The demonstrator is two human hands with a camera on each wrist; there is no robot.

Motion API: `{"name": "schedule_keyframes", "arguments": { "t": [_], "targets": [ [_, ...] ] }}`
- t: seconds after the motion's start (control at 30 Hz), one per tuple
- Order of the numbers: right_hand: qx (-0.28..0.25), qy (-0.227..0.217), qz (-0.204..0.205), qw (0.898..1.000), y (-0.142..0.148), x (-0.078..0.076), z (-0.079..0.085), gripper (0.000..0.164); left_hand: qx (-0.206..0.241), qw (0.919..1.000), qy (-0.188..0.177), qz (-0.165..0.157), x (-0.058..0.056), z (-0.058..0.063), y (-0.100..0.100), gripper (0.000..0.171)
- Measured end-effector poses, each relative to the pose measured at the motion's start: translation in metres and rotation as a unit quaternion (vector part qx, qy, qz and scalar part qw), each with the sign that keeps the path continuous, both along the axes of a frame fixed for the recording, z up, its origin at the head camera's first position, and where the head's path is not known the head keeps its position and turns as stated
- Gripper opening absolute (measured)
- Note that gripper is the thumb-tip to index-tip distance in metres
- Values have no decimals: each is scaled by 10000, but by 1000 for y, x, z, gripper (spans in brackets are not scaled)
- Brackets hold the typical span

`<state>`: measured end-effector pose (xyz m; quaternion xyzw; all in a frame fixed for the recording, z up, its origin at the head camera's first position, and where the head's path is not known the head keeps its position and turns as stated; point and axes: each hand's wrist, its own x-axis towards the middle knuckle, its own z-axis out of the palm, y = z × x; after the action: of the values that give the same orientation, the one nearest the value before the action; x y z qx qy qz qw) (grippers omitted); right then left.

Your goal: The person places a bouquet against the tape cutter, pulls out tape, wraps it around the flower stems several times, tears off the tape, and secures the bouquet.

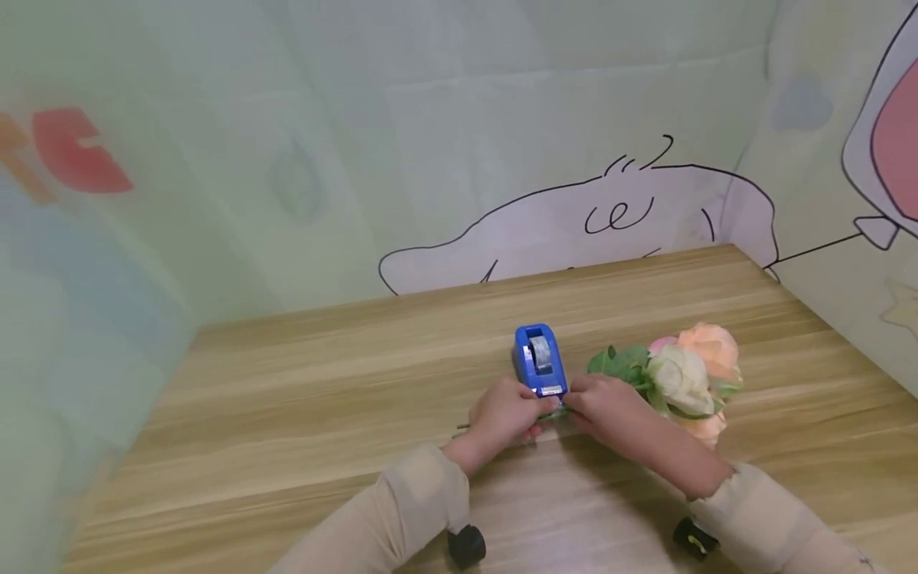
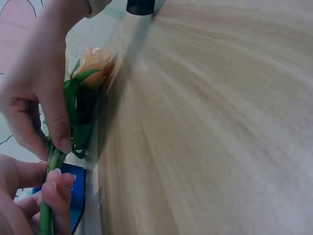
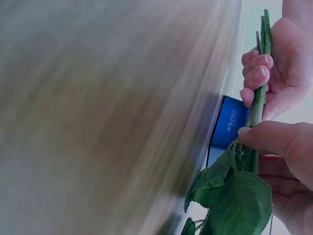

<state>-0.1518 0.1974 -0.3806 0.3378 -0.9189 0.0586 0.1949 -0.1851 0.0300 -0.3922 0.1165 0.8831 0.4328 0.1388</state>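
My left hand (image 1: 502, 416) curls its fingers round the green stems (image 3: 266, 41) of a bunch of artificial roses. Closer to the blooms, my right hand (image 1: 615, 414) pinches the same stems between thumb and fingers. A white rose (image 1: 676, 378) and a peach rose (image 1: 710, 351) lie to the right, beyond the right hand. Green leaves (image 3: 239, 203) hang below the right thumb in the right wrist view. Just behind the hands stands a blue tape dispenser (image 1: 525, 359) with a tape roll (image 1: 541, 355) in it. A shiny, clear-looking band (image 3: 254, 116) shows on the stems between both hands.
The wood-grain table (image 1: 308, 383) runs back to a printed cloth backdrop (image 1: 344, 159), with more cloth at both sides. Black cylindrical devices (image 1: 467, 547) hang at the sleeves, one under each wrist.
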Motion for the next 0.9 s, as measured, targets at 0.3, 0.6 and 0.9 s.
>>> {"name": "schedule_keyframes", "arguments": {
  "t": [0.3,0.6,0.9],
  "targets": [
    [41,106,22,9999,-1,0,1,20,-24,9999,-64,89,1,1,0,30],
    [136,63,-61,9999,-1,0,0,17,221,9995,-196,145,3,1,1,29],
    [106,-93,-23,9999,-3,5,2,16,103,9997,207,-21,10,-6,0,30]
  ]
}}
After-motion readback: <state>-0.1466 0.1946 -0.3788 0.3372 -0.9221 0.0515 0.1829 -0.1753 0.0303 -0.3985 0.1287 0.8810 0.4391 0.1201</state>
